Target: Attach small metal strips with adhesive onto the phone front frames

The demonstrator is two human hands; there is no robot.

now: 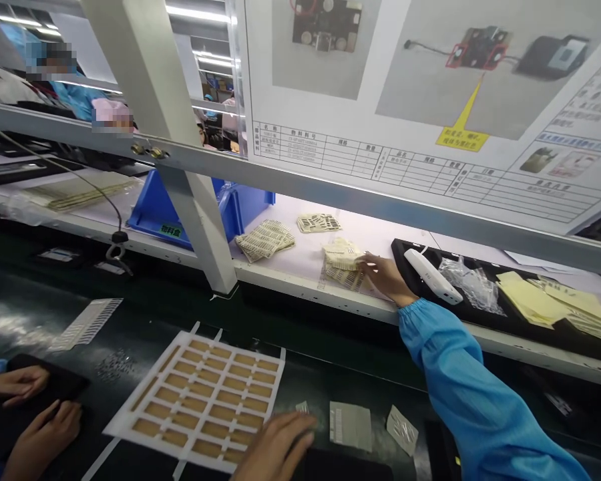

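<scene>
My right hand (386,277), in a blue sleeve, reaches up to the shelf. Its thumb and fingers are closed on the edge of a cream label sheet (341,254) in a small loose pile. Low in the middle, my left hand (276,446) is held with fingers stretched out and nothing visible in it. Beside that hand lies a white tray (208,394) with rows of tan rectangular recesses. To its right on the dark bench are a grey-beige label sheet (350,426) and a smaller sheet with silvery strips (402,429).
A co-worker's hands (35,414) rest at the left, near small loose parts (115,366) and a striped sheet (87,324). The shelf holds label sheets (265,240), a blue bin (235,207) and a black tray (401,250) with a white device (432,276). A slanted post (195,220) crosses the shelf.
</scene>
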